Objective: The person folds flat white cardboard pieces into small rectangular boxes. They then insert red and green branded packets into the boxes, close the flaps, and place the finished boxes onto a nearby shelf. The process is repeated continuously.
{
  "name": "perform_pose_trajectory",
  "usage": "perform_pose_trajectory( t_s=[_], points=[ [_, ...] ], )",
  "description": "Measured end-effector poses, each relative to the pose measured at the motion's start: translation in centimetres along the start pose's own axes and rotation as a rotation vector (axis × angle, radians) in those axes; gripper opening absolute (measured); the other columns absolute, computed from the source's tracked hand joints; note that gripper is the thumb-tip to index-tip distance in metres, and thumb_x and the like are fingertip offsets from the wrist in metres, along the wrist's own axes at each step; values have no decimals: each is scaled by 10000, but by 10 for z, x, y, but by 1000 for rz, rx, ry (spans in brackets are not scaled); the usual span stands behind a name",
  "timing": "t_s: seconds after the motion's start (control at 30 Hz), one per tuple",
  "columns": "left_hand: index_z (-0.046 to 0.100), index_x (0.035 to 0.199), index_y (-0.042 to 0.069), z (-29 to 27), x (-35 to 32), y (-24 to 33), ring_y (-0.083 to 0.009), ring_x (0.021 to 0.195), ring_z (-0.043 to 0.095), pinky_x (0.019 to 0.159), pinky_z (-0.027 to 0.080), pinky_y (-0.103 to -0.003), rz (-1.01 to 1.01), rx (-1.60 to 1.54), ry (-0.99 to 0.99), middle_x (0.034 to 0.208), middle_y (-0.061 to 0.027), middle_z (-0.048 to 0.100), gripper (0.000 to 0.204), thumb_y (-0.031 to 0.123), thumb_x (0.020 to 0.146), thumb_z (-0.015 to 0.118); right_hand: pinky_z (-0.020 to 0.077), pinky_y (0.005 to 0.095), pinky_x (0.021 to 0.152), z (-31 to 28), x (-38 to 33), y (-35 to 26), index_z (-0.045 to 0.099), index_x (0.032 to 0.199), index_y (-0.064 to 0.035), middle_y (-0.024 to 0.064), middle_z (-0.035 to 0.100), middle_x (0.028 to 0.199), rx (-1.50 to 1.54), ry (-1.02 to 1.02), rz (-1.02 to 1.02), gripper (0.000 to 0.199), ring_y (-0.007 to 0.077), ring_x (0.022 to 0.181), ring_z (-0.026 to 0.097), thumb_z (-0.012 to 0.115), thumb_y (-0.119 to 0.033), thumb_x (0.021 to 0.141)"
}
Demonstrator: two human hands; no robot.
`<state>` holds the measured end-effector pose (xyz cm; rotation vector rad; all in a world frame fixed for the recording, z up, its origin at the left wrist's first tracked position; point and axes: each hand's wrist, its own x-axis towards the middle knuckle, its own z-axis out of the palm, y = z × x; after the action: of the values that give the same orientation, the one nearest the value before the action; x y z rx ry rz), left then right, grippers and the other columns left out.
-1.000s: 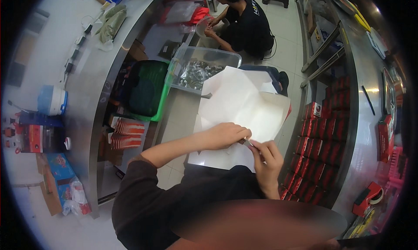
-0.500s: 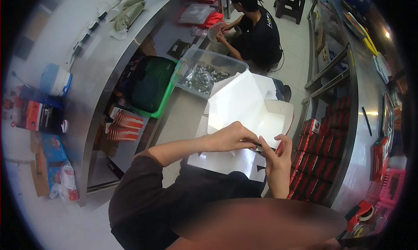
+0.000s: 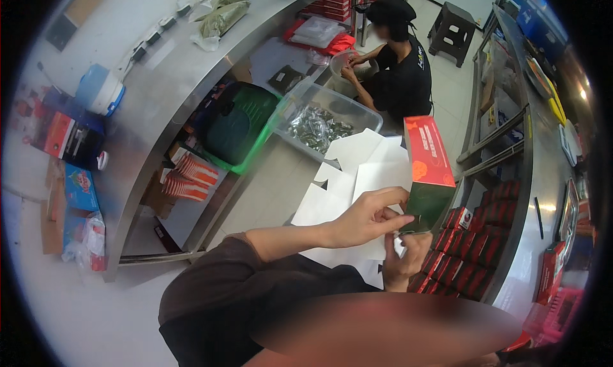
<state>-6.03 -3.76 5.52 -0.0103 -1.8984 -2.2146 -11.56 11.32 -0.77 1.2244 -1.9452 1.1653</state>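
A flat, unfolded carton (image 3: 357, 188) is between my hands, white inside, with a red and dark green printed panel (image 3: 429, 172) turned up on its right side. My left hand (image 3: 370, 217) pinches the carton at its lower edge, fingers closed on the card. My right hand (image 3: 405, 259) grips the same edge from below, just under the printed panel. Both hands almost touch each other.
A clear plastic tub (image 3: 322, 121) of silvery packets stands on the floor ahead, next to a green crate (image 3: 236, 127). Another person (image 3: 399, 63) in black crouches beyond it over a bowl. Stacks of red boxes (image 3: 476, 245) fill the shelf on my right. A steel counter (image 3: 159, 92) runs along my left.
The carton has been turned and partly folded, so its red and green panel now stands up on the right. My hands stayed together on its lower edge.
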Motion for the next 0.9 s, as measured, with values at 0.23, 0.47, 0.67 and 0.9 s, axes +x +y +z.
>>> perform_pose_trajectory(
  t_s=[0.23,0.47,0.67,0.9],
  points=[
    [611,1194,98,-12,8,-52,-346,1098,598,913,494,-426,505,457,-128,1236,-128,593,350,40,854,671,501,291,714,-30,26,8,573,997,26,72,576,950,194,-158,265,380,117,794,549,743,162,685],
    [585,1242,107,-7,12,-56,-341,1052,619,888,510,-441,613,478,-211,1193,-122,618,425,78,834,697,503,375,800,-21,-10,15,610,1128,25,167,637,1065,323,37,429,510,333,944,645,820,23,663],
    [652,997,111,-52,-6,-37,-232,927,660,966,527,-451,702,745,-304,991,-40,668,253,40,757,690,523,341,705,-60,4,23,702,898,13,139,680,778,572,-478,286,292,270,733,688,842,-176,725],
    [600,821,171,-104,-60,-54,-162,1062,584,1138,366,-517,550,1364,-511,930,34,617,81,116,768,629,495,386,891,-41,22,52,592,1208,2,106,659,998,215,136,468,529,247,941,642,787,-240,780]
  ],
)
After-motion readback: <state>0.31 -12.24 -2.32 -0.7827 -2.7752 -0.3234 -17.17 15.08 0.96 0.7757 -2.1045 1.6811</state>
